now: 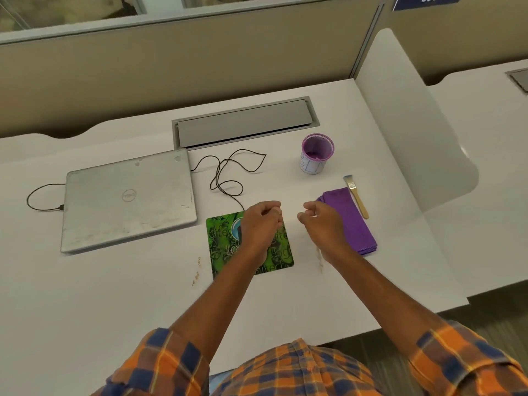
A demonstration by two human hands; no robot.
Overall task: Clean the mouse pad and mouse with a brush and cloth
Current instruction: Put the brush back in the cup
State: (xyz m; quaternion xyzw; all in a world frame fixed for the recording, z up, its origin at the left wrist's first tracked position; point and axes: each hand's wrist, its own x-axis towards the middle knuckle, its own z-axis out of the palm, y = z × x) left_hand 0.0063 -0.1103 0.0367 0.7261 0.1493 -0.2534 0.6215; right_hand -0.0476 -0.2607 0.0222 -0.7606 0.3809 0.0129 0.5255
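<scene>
Orange and blue checked sleeves [160,364] are pushed up on both bare arms, which reach forward over the white counter [114,295]. The hands are a little apart and do not touch. The left hand [261,224] hangs over the far part of the mouse pad [223,247] with its fingers curled in; I cannot tell if it holds anything. The right hand [320,224] is just beside the pad, over bare counter, with loosely curled fingers, and nothing shows in them. The mouse pad is a flat green square with rounded corners and shiny swirly letters. A thin black cable [228,172] loops on the counter and runs under the left hand, so the mouse cannot be clearly seen. To the right lies a soft purple cloth [357,227], folded into a long shape. The brush [357,197] lies touching the cloth's far right edge. It has a pale wooden handle and a metal band. Its bristles point away from the person, and its long handle slants back toward the near right. A round purple cup [317,154] stands farther back. A closed, scuffed silver Dell laptop [128,198] lies on the left.
</scene>
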